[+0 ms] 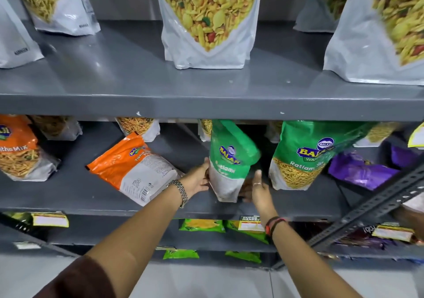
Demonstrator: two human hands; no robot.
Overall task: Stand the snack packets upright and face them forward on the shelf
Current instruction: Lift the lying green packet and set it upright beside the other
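Observation:
A green snack packet [229, 160] stands on the middle shelf [68, 194], turned partly sideways. My left hand [198, 178] grips its lower left edge. My right hand [260, 188] presses against its lower right side, fingers spread upward. To the right, a second green packet [300, 157] stands upright facing forward. An orange packet [133, 167] lies flat on its back to the left. A purple packet [360, 169] lies slumped at the right.
Another orange packet [18, 148] stands at the far left. White pouches [208, 22] stand on the upper shelf [206, 105]. A perforated metal brace [367, 206] slants across the right. Lower shelves hold green packets [202, 225].

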